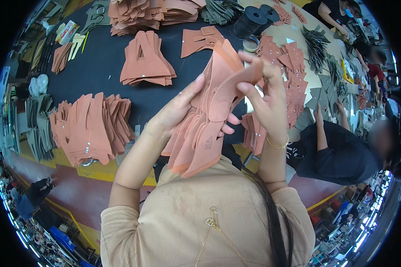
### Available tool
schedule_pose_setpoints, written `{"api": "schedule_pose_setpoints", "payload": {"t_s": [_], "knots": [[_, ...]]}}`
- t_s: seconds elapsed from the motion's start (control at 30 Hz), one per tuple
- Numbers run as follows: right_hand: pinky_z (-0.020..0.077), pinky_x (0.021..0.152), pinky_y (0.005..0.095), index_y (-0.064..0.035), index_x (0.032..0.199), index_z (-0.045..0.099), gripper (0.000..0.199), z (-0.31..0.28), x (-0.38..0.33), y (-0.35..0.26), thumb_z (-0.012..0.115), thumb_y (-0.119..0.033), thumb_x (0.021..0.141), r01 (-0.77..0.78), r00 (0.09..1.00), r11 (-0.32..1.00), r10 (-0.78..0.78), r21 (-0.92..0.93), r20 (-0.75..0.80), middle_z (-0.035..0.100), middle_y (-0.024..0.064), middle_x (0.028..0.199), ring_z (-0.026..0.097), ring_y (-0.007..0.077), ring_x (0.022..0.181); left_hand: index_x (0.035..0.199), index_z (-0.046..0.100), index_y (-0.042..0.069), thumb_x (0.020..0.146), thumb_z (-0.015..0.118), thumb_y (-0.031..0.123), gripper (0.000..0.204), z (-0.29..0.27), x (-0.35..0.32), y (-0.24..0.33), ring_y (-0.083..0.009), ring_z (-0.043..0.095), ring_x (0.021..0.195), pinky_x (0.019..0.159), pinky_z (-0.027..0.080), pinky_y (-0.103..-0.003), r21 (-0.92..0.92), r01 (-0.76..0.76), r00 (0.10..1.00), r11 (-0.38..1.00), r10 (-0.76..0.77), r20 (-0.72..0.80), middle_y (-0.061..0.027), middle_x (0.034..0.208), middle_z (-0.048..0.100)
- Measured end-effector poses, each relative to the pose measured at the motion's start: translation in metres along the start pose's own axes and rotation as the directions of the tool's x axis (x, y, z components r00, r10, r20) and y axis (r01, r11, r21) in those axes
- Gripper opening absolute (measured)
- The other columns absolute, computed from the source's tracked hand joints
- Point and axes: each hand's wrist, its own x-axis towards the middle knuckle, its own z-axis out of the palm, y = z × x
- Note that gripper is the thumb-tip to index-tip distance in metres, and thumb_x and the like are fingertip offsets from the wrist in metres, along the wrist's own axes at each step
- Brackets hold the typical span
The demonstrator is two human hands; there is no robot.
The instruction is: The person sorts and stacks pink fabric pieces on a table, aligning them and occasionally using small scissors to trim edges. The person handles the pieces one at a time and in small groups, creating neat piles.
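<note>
Gripping a fanned stack of terracotta leather pieces (205, 124), left hand (178, 111) and right hand (265, 95) both clamp it.

Cut pieces (209, 115) sit between both hands — stacks (91, 129) lie left on the table (98, 75), another stack (146, 60) behind.

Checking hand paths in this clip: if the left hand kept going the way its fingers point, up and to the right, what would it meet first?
The left hand already presses against the bundle of terracotta cut pieces it holds; going on, it would likely meet the right hand gripping the bundle's far side, though depth is unclear.
</note>
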Motion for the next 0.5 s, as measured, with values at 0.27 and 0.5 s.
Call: {"api": "schedule_pose_setpoints", "payload": {"t_s": [0.27,0.5], "knots": [[0.0509,0.082,0.0282,-0.0058,0.102,0.047,0.045,0.001,-0.024,-0.01,0.077,0.006,0.07,-0.024,0.993,0.95,0.057,0.31,-0.099,0.05,0.0157,0.124,0.059,0.0159,0.095,0.133,0.041,-0.005,0.099,0.032,0.055,0.069,0.014,-0.003,0.001,-0.0321,0.069,0.085,0.074,0.059,-0.038,0.023,-0.001,0.999,1.0,0.003,-0.053,-0.0257,0.108,0.062],[0.0458,0.091,0.0283,-0.0017,0.132,0.039,0.078,-0.007,-0.02,-0.022,0.08,0.005,0.066,-0.192,0.981,0.974,0.186,0.121,0.058,0.05,0.0096,0.119,0.053,0.0154,0.101,0.133,0.041,-0.005,0.099,0.042,0.046,0.062,0.034,-0.009,0.001,-0.0285,0.068,0.09,0.078,0.059,-0.039,0.169,-0.029,0.981,0.985,0.061,-0.185,-0.0198,0.113,0.061]]}}
